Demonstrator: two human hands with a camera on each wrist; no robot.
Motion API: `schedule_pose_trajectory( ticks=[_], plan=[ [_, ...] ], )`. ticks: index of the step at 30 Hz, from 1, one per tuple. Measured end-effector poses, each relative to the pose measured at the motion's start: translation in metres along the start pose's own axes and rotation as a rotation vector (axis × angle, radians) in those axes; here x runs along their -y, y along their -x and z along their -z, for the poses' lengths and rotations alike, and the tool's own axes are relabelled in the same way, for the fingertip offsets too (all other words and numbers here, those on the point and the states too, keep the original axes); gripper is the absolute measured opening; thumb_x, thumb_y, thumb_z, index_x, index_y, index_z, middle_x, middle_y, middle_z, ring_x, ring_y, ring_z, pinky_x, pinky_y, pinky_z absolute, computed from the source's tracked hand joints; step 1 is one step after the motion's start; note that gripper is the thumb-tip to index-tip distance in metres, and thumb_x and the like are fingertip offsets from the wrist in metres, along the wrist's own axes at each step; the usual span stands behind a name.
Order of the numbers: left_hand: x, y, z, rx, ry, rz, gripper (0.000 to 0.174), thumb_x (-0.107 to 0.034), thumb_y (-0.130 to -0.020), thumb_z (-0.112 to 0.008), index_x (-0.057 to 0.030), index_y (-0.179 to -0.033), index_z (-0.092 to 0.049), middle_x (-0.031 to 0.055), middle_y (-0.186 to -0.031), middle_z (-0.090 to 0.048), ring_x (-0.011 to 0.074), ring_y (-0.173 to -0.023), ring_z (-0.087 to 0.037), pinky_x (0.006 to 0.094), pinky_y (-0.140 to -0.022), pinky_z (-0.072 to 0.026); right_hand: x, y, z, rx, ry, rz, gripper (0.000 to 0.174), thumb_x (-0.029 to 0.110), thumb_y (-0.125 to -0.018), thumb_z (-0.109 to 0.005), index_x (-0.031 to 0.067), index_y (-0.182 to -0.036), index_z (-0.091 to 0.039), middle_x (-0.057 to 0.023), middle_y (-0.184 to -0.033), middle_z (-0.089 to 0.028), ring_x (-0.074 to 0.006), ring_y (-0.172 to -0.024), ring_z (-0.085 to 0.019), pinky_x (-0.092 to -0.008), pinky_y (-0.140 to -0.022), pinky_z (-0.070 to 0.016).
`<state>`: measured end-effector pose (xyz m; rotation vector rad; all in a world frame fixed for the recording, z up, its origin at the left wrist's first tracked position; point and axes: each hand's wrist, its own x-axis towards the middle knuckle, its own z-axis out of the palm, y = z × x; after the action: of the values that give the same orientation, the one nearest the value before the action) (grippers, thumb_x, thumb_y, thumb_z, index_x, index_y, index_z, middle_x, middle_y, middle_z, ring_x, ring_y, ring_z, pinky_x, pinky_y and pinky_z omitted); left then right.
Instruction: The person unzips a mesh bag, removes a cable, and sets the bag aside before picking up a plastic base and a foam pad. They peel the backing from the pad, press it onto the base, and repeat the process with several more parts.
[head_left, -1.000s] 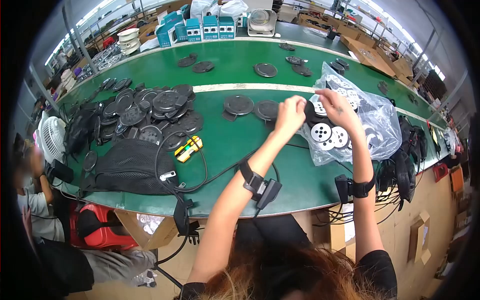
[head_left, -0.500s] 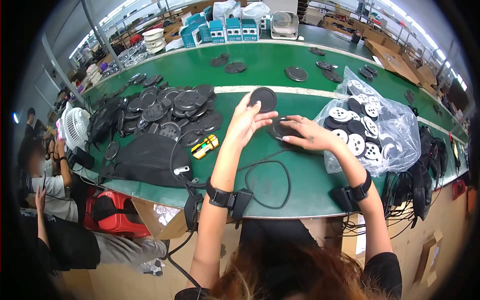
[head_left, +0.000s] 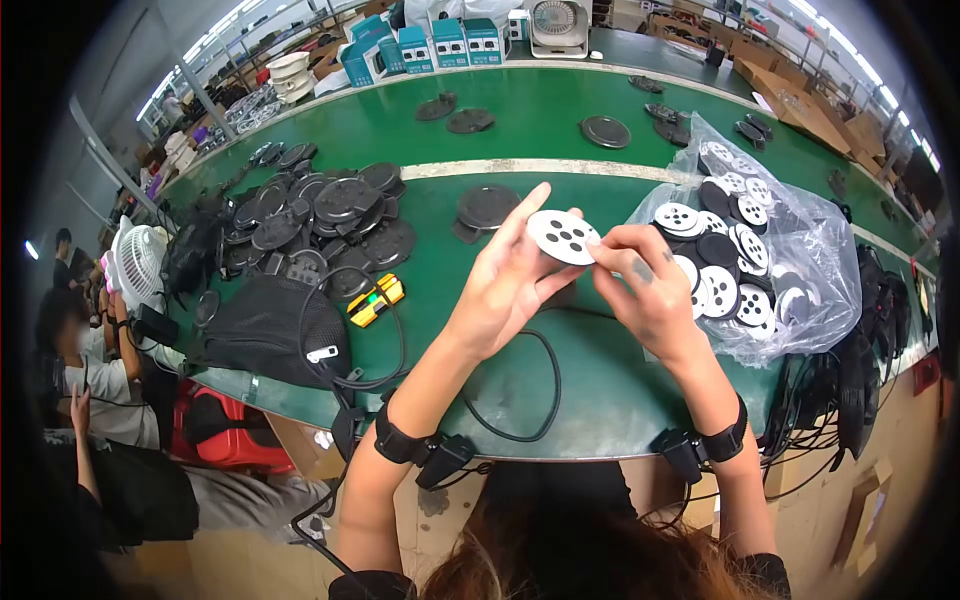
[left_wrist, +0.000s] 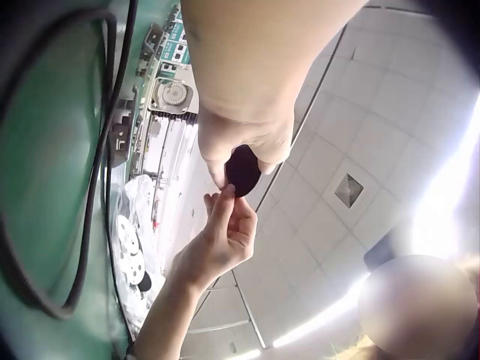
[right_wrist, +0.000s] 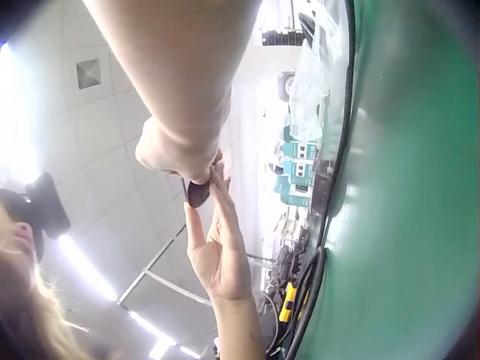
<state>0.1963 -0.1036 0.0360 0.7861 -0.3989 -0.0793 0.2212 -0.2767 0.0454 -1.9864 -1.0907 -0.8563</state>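
Observation:
Between my two hands in the head view is a round disc [head_left: 563, 238], its white face with several black dots turned up. My left hand [head_left: 500, 290] holds the disc between thumb and fingers, with the index finger stretched out past it. The right hand [head_left: 650, 290] pinches the disc's near right edge with thumb and fingertips. From below, in the left wrist view, the disc's underside [left_wrist: 244, 171] looks dark. A black round part with a tab [head_left: 487, 208] lies on the green table just beyond the left hand.
A clear plastic bag [head_left: 800, 270] of white and black discs lies at the right. On the left are a pile of black round parts [head_left: 340, 200], a black mesh pouch [head_left: 270, 330] and a yellow tool [head_left: 376, 299]. Black cable [head_left: 550, 400] loops over the table's front.
The disc in my left hand showed a black face half a second ago and now shows its white face. My right hand has come off a black part on the table and onto the disc's edge.

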Motion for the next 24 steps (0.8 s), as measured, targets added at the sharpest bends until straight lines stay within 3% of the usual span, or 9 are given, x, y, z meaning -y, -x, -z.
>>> schedule_pose_trajectory(
  ticks=[3,4,5,7,9,10,14,17,24],
  plan=[
    [-0.001,0.002,-0.001,-0.001,-0.081,0.097,0.054,-0.019,-0.093,-0.048,0.0023,-0.136,-0.023,0.0189,-0.13,-0.041,0.0235,-0.113,-0.051,0.0351,-0.094,-0.0454,-0.007,-0.001,0.003,-0.063,0.11,0.105,0.033,-0.007,-0.063,-0.068,0.0025,-0.093,-0.059,-0.0086,-0.091,-0.054,-0.0212,-0.074,-0.059,-0.0301,-0.062,-0.05],
    [-0.003,0.002,-0.002,-0.043,-0.115,0.1,0.044,-0.016,-0.092,-0.05,0.0063,-0.128,-0.035,0.0172,-0.122,-0.05,0.0219,-0.107,-0.055,0.0343,-0.092,-0.047,-0.009,-0.001,0.003,-0.085,0.124,0.122,0.034,-0.008,-0.063,-0.068,0.0026,-0.094,-0.059,-0.0085,-0.092,-0.054,-0.0214,-0.073,-0.059,-0.0299,-0.061,-0.0501],
    [-0.003,0.002,0.0,-0.045,-0.114,0.102,0.044,-0.016,-0.092,-0.05,0.0063,-0.128,-0.035,0.0172,-0.122,-0.05,0.0219,-0.107,-0.055,0.0343,-0.092,-0.047,-0.011,0.0,0.003,-0.107,0.141,0.14,0.035,-0.008,-0.062,-0.068,0.0026,-0.094,-0.059,-0.0083,-0.093,-0.054,-0.0215,-0.073,-0.059,-0.0298,-0.061,-0.0501],
    [-0.003,0.003,0.007,-0.076,-0.24,0.139,0.033,-0.016,-0.092,-0.051,0.0064,-0.115,-0.048,0.0151,-0.109,-0.058,0.0216,-0.1,-0.059,0.0333,-0.09,-0.0494,-0.01,0.0,0.005,-0.088,0.112,0.098,0.034,-0.006,-0.063,-0.068,0.0037,-0.095,-0.06,-0.0083,-0.094,-0.055,-0.0233,-0.078,-0.059,-0.0325,-0.066,-0.0496],
    [-0.005,0.002,0.008,-0.071,-0.283,0.123,0.029,-0.016,-0.091,-0.052,0.006,-0.11,-0.051,0.0144,-0.105,-0.059,0.0211,-0.097,-0.06,0.0333,-0.088,-0.0509,0.0,-0.007,0.015,0.004,0.069,0.04,0.03,0.001,-0.066,-0.068,0.0059,-0.095,-0.061,-0.0087,-0.098,-0.055,-0.0246,-0.086,-0.057,-0.0363,-0.075,-0.0461],
    [-0.005,0.002,0.009,-0.064,-0.33,0.105,0.025,-0.015,-0.09,-0.053,0.0055,-0.105,-0.053,0.0137,-0.101,-0.061,0.0205,-0.095,-0.061,0.0332,-0.085,-0.0524,0.002,-0.009,0.018,0.035,0.076,0.024,0.023,0.007,-0.069,-0.068,0.0088,-0.092,-0.063,-0.0069,-0.098,-0.057,-0.0236,-0.089,-0.055,-0.0369,-0.08,-0.0404],
    [0.002,0.001,0.008,-0.081,-0.385,0.006,0.011,-0.008,-0.089,-0.055,0.0032,-0.088,-0.052,0.01,-0.092,-0.059,0.0154,-0.087,-0.06,0.0341,-0.079,-0.0557,-0.003,-0.005,0.011,0.0,0.06,-0.015,0.015,0.01,-0.07,-0.069,0.0108,-0.084,-0.065,-0.0014,-0.09,-0.059,-0.0189,-0.084,-0.055,-0.0329,-0.077,-0.0369],
    [0.007,0.002,0.014,-0.014,-0.412,-0.055,0.016,-0.014,-0.09,-0.054,0.0018,-0.091,-0.048,0.0126,-0.099,-0.058,0.0192,-0.094,-0.06,0.0375,-0.081,-0.0553,-0.003,-0.003,0.009,0.013,0.004,-0.061,0.015,0.013,-0.07,-0.07,0.0111,-0.084,-0.065,-0.0005,-0.089,-0.06,-0.0173,-0.082,-0.055,-0.0322,-0.076,-0.0367],
    [0.007,0.002,0.009,-0.006,-0.44,-0.054,0.017,-0.015,-0.091,-0.052,-0.0001,-0.093,-0.044,0.0134,-0.1,-0.057,0.0198,-0.095,-0.06,0.0357,-0.081,-0.0553,-0.001,-0.002,0.008,0.011,0.031,-0.066,0.015,0.016,-0.069,-0.072,0.0121,-0.082,-0.065,0.0008,-0.087,-0.061,-0.0156,-0.08,-0.056,-0.0313,-0.077,-0.0352]
  ],
)
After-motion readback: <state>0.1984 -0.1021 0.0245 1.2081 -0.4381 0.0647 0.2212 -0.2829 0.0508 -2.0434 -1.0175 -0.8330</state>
